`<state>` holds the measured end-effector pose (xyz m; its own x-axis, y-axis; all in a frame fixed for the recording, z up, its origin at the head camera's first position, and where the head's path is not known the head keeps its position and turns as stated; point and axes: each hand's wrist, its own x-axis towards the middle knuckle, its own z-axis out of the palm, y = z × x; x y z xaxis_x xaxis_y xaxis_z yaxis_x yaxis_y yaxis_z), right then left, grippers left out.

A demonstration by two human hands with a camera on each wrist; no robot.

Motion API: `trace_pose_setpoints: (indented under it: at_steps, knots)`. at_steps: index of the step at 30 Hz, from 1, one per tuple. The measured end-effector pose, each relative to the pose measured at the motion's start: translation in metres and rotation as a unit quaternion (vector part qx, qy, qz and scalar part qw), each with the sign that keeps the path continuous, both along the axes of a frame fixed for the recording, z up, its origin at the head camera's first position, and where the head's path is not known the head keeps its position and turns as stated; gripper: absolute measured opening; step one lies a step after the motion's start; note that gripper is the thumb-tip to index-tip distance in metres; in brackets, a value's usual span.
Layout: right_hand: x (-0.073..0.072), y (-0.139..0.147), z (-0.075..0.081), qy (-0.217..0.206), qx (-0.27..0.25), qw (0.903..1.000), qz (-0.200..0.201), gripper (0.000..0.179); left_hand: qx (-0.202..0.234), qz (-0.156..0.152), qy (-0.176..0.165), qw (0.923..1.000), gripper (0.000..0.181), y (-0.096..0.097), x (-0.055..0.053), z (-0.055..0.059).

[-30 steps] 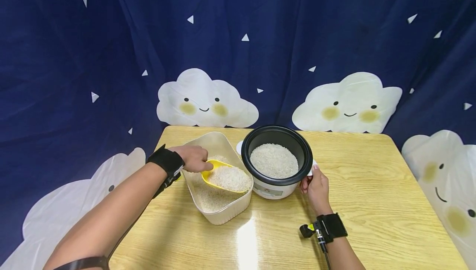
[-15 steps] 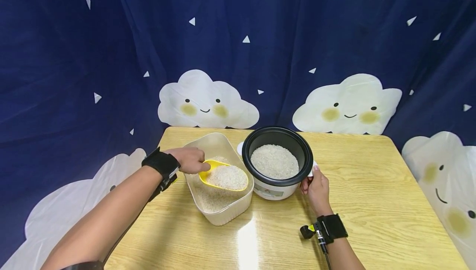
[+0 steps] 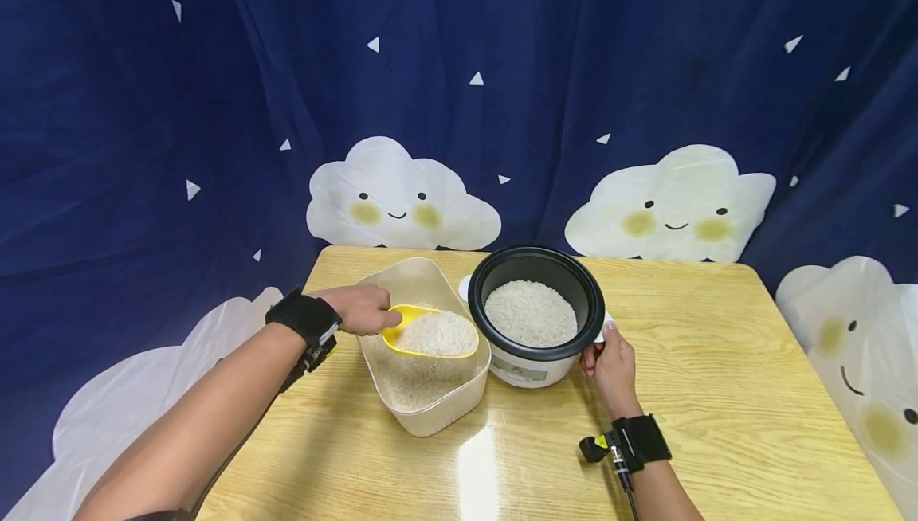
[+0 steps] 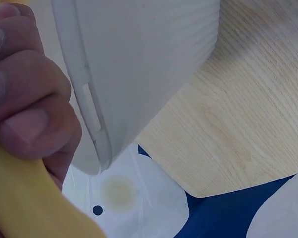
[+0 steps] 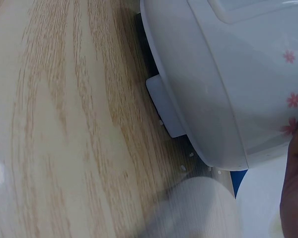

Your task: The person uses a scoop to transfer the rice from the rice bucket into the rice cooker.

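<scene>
My left hand (image 3: 358, 308) grips the handle of a yellow scoop (image 3: 390, 335) above the cream rice bin (image 3: 448, 413). A heap of white rice (image 3: 437, 334) fills the scoop. In the left wrist view, curled fingers (image 4: 35, 104) wrap the scoop's yellow handle (image 4: 30, 198) beside the bin's outer wall (image 4: 139, 64). To the right stands a white rice cooker (image 3: 527, 371) with a black inner pot (image 3: 534, 254) partly filled with rice. My right hand (image 3: 611, 362) holds the cooker's white side handle (image 3: 604, 326); in the right wrist view, only part of that hand (image 5: 295, 193) shows.
Both containers sit on a wooden table (image 3: 688, 346), with the bin close against the cooker's left side. A few loose rice grains (image 5: 184, 167) lie by the cooker's base. Behind the table hangs a dark blue curtain (image 3: 430, 11) with clouds.
My left hand has drawn slightly left with the loaded scoop, whose front end has swung up to a more level line. My right hand has stayed on the cooker's handle.
</scene>
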<state>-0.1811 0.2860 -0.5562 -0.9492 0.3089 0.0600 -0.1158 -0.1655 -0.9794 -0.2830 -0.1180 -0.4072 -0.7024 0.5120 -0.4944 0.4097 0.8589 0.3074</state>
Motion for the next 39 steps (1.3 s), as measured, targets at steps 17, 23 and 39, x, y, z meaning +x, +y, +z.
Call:
trace_pose_setpoints:
  at_steps: [17,23,39]
  knots:
    - [0.001,0.003,-0.002,-0.012,0.008,0.9999,-0.006,0.061,0.073,0.037,-0.072,0.9940,0.046,0.007,-0.004,0.014]
    - [0.000,0.003,-0.004,-0.008,0.002,1.0000,-0.004,0.059,0.090,0.053,-0.086,0.9909,0.046,0.014,-0.008,0.018]
    - [0.001,0.003,-0.002,-0.014,-0.001,0.9999,-0.004,0.059,0.080,0.037,-0.048,0.9949,0.046,0.062,-0.022,0.026]
